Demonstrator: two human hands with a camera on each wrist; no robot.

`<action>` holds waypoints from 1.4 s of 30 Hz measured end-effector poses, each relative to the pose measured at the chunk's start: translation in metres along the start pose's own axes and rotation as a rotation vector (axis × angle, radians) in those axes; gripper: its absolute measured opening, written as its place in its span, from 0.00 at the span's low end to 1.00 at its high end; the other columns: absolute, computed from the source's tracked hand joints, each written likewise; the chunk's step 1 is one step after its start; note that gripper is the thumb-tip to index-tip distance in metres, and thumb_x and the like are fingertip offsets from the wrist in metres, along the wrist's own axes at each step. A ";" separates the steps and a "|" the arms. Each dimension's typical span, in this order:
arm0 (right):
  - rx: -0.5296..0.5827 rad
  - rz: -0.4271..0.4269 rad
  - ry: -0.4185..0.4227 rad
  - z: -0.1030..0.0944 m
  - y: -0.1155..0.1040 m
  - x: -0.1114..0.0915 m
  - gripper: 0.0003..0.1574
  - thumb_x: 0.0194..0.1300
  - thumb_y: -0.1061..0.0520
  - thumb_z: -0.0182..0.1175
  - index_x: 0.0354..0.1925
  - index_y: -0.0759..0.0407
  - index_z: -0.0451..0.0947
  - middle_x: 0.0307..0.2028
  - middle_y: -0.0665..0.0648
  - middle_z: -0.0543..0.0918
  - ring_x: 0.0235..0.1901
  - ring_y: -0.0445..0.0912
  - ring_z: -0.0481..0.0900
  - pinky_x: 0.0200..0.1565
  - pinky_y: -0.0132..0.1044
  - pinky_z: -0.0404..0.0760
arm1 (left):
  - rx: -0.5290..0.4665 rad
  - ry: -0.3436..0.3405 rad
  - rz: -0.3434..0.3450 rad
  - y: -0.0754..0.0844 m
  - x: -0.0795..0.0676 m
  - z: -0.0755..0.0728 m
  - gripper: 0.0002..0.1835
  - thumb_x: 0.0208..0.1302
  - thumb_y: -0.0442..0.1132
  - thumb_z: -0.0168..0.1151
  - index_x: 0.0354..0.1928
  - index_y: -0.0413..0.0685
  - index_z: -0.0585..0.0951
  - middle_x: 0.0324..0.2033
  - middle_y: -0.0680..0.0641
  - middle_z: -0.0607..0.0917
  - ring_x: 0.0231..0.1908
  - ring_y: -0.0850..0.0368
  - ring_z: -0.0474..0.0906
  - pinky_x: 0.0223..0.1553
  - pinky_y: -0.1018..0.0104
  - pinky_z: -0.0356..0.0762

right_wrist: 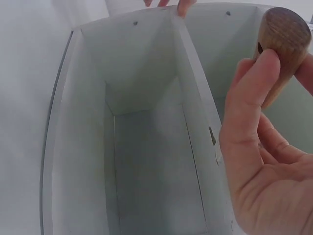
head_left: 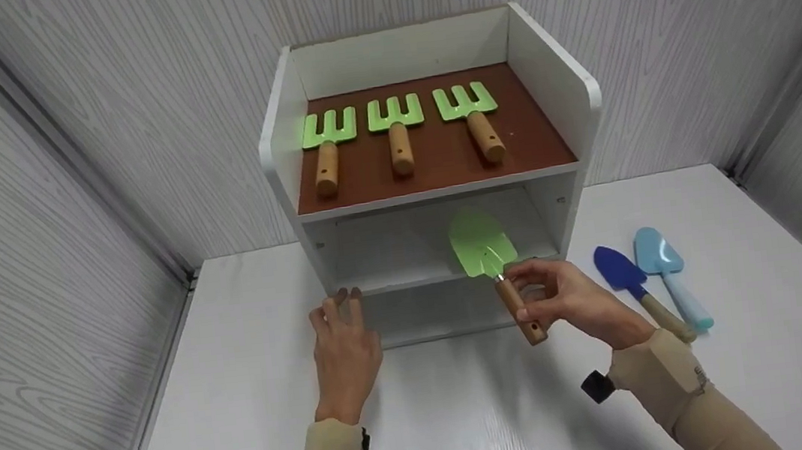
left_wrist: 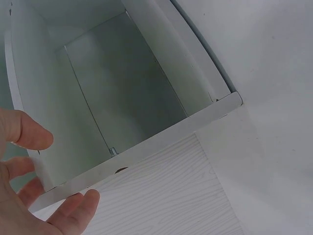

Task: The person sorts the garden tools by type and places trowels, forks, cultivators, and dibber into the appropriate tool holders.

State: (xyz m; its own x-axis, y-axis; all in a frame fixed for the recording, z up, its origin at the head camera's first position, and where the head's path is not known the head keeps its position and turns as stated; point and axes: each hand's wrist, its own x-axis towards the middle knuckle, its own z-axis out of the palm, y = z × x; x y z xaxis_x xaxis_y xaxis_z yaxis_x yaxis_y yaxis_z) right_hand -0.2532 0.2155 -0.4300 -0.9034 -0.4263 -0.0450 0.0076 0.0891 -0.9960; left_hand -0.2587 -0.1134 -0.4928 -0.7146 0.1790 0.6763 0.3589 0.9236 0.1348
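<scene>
My right hand (head_left: pixel 568 300) pinches the wooden handle (head_left: pixel 520 309) of a green trowel (head_left: pixel 480 246) between thumb and fingers. The trowel's blade points away from me and overlaps the middle compartment of a white shelf unit (head_left: pixel 552 79). In the right wrist view, the end of the wooden handle (right_wrist: pixel 286 29) sticks up past the thumb. My left hand (head_left: pixel 346 356) is at the unit's lower left front. Its loosely bent fingers (left_wrist: pixel 80 210) rest at the front edge of the side panel (left_wrist: pixel 146 149), with the thumb above the middle shelf board.
Three green hand forks, a left one (head_left: pixel 328 159), a middle one (head_left: pixel 400 148) and a right one (head_left: pixel 485 136), lie on the brown top shelf (head_left: pixel 440 168). Right of the unit, a dark blue trowel (head_left: pixel 619 269) and a light blue trowel (head_left: pixel 657 252) lie on the white table (head_left: pixel 453 415).
</scene>
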 end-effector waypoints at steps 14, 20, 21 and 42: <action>0.035 0.082 0.052 0.019 -0.010 0.019 0.41 0.61 0.64 0.69 0.67 0.73 0.64 0.53 0.66 0.76 0.43 0.52 0.80 0.35 0.39 0.85 | -0.033 -0.058 -0.047 0.001 0.001 -0.003 0.29 0.57 0.27 0.70 0.62 0.32 0.74 0.52 0.32 0.68 0.51 0.32 0.69 0.32 0.58 0.85; 0.036 0.114 0.091 0.027 -0.014 0.027 0.42 0.61 0.62 0.70 0.69 0.72 0.65 0.53 0.65 0.76 0.42 0.51 0.80 0.33 0.36 0.83 | -0.054 -0.057 -0.048 0.001 0.001 -0.003 0.28 0.56 0.25 0.68 0.61 0.31 0.74 0.52 0.31 0.69 0.51 0.31 0.68 0.31 0.57 0.84; 0.032 0.117 0.098 0.029 -0.015 0.028 0.42 0.61 0.62 0.70 0.69 0.71 0.65 0.53 0.65 0.77 0.42 0.50 0.80 0.33 0.36 0.82 | -0.058 -0.055 -0.048 0.001 0.001 -0.003 0.28 0.56 0.25 0.67 0.61 0.31 0.74 0.51 0.32 0.69 0.50 0.32 0.68 0.31 0.57 0.84; 0.049 0.099 0.105 0.063 -0.025 0.055 0.38 0.62 0.60 0.70 0.66 0.72 0.69 0.51 0.64 0.79 0.41 0.50 0.81 0.39 0.40 0.85 | -0.053 -0.058 -0.069 0.001 0.001 -0.003 0.30 0.54 0.26 0.71 0.60 0.32 0.73 0.52 0.32 0.69 0.51 0.33 0.68 0.33 0.56 0.85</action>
State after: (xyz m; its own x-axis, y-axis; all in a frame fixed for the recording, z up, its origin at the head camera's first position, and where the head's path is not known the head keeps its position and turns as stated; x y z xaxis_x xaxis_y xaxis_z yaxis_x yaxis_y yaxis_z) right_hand -0.2756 0.1331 -0.4127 -0.9372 -0.3205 -0.1378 0.1178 0.0808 -0.9897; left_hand -0.2569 -0.1133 -0.4901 -0.7720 0.1361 0.6209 0.3374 0.9155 0.2189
